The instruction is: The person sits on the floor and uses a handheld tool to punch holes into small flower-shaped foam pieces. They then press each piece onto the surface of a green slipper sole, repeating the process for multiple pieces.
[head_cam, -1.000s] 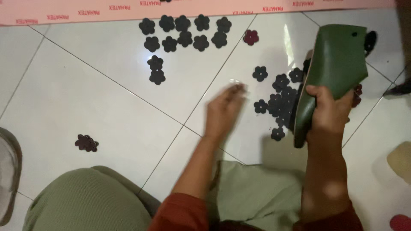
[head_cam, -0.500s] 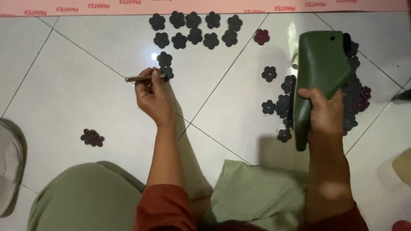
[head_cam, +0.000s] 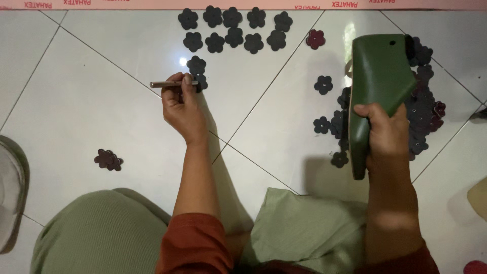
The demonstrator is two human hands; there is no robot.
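Note:
My left hand (head_cam: 183, 107) grips a thin metal rod-like tool (head_cam: 170, 84), held level just above the white tiled floor (head_cam: 86, 101), next to two dark flower-shaped cutouts (head_cam: 197, 67). My right hand (head_cam: 388, 134) holds a dark green shoe last (head_cam: 378, 81) upright by its lower part. Behind the last lies a heap of dark flower cutouts (head_cam: 423, 111), partly hidden by it.
Two rows of dark flower cutouts (head_cam: 233, 28) lie at the top, with one reddish flower (head_cam: 315, 38) beside them. A small stack of dark flowers (head_cam: 107, 159) sits at left. A pink strip (head_cam: 243, 4) runs along the top edge. Green-clothed knees (head_cam: 101, 233) fill the bottom.
My left hand moved from near the right-hand pile to the left and now holds the metal tool by the two flowers. The right hand with the last has barely shifted.

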